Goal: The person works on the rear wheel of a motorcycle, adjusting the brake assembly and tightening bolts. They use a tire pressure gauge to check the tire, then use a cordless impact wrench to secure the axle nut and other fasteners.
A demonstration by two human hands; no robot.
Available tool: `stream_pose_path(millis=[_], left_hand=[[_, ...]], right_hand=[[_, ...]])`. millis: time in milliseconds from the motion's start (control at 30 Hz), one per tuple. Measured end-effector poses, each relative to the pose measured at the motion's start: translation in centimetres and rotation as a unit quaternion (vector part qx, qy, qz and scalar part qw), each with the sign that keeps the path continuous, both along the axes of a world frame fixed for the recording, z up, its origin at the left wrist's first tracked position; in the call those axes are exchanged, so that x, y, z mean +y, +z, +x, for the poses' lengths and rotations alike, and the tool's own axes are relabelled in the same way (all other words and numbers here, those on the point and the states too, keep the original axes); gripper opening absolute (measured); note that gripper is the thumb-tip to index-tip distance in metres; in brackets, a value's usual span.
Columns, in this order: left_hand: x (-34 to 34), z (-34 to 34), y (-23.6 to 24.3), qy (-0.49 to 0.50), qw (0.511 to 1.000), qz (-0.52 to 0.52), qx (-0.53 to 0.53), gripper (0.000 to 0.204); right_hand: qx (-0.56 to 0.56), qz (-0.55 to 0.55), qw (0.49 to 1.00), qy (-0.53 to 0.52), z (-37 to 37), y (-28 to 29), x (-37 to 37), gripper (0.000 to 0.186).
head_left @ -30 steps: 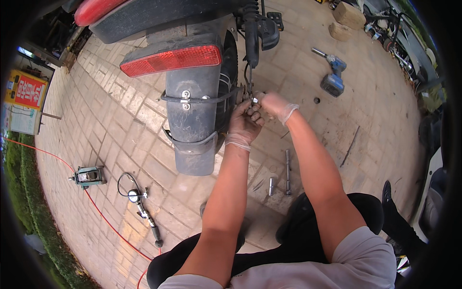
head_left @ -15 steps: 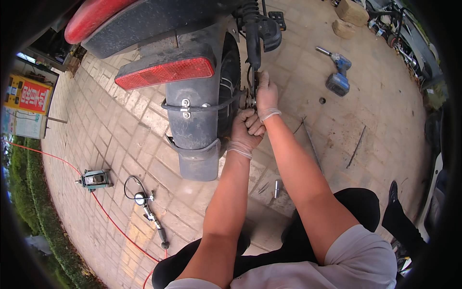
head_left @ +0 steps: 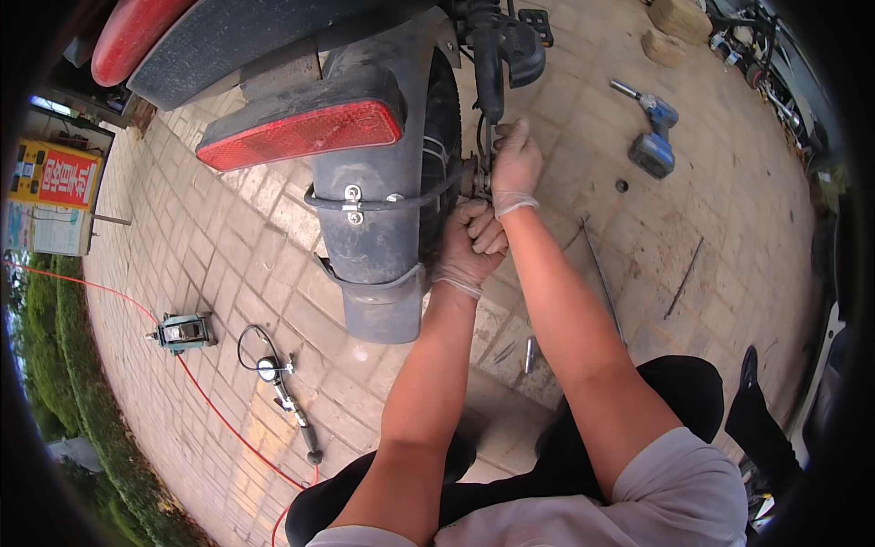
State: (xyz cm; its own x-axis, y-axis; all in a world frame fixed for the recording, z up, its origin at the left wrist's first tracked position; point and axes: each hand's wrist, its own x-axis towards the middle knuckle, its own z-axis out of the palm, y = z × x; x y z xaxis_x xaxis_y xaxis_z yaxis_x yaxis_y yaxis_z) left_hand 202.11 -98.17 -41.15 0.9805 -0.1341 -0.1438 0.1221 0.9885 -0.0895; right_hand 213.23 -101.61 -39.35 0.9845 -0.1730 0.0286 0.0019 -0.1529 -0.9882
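Note:
My gloved left hand (head_left: 470,239) has its fingers curled just below the rear-axle hardware (head_left: 476,185) of a two-wheeler, beside the tyre (head_left: 443,109). My gloved right hand (head_left: 516,162) is above it, closed around the hardware area under a black shock absorber (head_left: 490,77); exactly what either hand grips is hidden. The dark rear mudguard (head_left: 372,246) and red reflector (head_left: 296,132) are to their left. A blue cordless impact driver (head_left: 654,135) lies on the paving at the right, with a metal socket (head_left: 530,354) and thin rods (head_left: 602,278) nearer me.
A small green jack-like device (head_left: 182,333), red hose (head_left: 210,401) and gauge inflator (head_left: 290,401) lie at left, near a hedge (head_left: 68,365) and signboard (head_left: 59,173). Stones (head_left: 665,46) and parts are at top right, a dark-trousered leg (head_left: 756,419) at lower right.
My right hand has moved up and turned its back toward me, now above my left hand. My left hand stays low by the wheel, with slightly shifted fingers.

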Motion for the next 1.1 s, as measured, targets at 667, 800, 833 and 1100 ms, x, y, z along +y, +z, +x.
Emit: stream_pose_path(millis=[667, 800, 833, 1100], left_hand=[[-0.4, -0.2, -0.5, 0.031, 1.0, -0.004, 0.0, 0.036], [-0.5, -0.3, -0.5, 0.033, 0.999, -0.002, -0.014, 0.035], [-0.5, -0.2, -0.4, 0.035, 0.999, -0.002, -0.01, 0.034], [-0.6, 0.3, 0.6, 0.048, 0.999, -0.012, -0.009, 0.034]], right_hand=[[0.177, 0.004, 0.946, 0.272, 0.0, 3.2, -5.4, 0.047], [0.129, 0.005, 0.915, 0.383, -1.2, 2.6, -8.2, 0.039], [0.115, 0.006, 0.922, 0.369, -1.6, 2.0, -8.4, 0.035], [-0.081, -0.065, 0.966, 0.238, -3.8, -2.1, -6.8, 0.029]])
